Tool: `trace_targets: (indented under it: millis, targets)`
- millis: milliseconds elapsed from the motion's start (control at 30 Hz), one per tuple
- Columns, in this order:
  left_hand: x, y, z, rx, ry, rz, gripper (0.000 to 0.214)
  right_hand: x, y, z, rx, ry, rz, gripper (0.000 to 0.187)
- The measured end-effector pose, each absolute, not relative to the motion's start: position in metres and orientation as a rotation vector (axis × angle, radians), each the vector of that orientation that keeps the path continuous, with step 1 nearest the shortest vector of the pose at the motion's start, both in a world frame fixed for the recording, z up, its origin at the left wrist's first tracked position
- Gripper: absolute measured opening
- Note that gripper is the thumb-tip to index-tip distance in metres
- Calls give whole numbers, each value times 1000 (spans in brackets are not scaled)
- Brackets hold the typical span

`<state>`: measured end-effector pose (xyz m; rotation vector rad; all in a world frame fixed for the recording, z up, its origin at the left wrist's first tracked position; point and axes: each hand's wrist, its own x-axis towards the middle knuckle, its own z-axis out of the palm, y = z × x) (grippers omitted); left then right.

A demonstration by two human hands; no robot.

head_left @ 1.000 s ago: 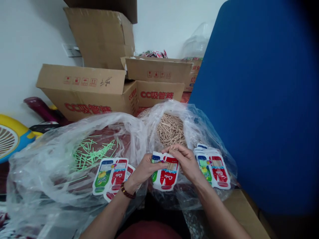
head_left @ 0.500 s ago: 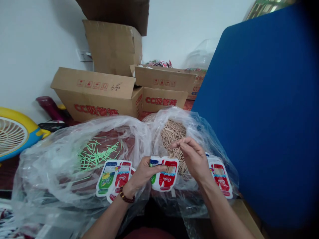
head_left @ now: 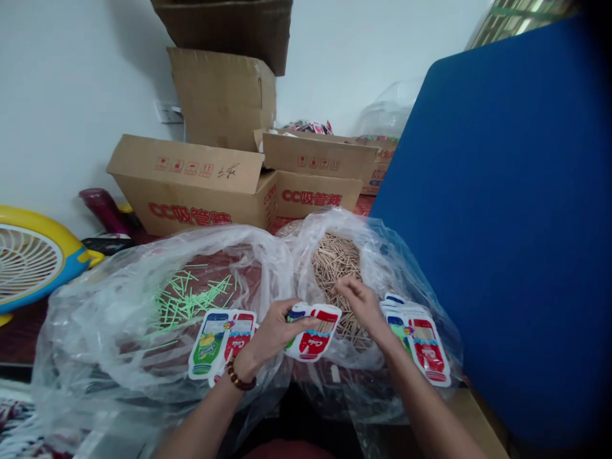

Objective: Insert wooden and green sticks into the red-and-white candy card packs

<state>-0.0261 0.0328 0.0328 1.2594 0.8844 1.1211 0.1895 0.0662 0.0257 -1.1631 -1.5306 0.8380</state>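
Observation:
My left hand is closed on a bottle-shaped packet with a red Cola half and a green half mostly behind the fingers. Brown sticks show through the packet's upper part, near my thumb. My right hand is over the pile of thin brown sticks in a clear plastic bag. Its fingers are pinched together, and whatever is between them is too small to make out. Similar packets lie stacked right of that hand. Another Sprite and Cola packet lies left of my left hand, with more partly under it.
Loose green sticks lie in a second clear bag on the left. Behind stand cardboard boxes with red lettering. A yellow and blue fan is at far left, beside a dark red bottle. A large blue panel rises at right.
My right hand has moved down and left, from above the packet's right side to the brown sticks. My left hand keeps the packet, now slightly tilted. The view has shifted a little.

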Motion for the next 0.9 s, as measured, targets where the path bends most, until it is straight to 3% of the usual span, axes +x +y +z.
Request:
trace_targets:
  millis: [167, 433, 667, 900]
  targets:
    - [-33, 40, 26, 1103, 937, 1204, 24, 193, 64, -5, -1253, -1528, 890, 22]
    - [-21, 44, 19, 1001, 936, 1167, 26, 145, 35, 31, -914, -1176, 1590, 31]
    - [-26, 42, 31, 1011, 898, 1104, 31, 137, 30, 30, -954, -1018, 1563, 30]
    - [-21, 41, 27, 968, 877, 1246, 22, 132, 25, 25, -906, -961, 1618, 35]
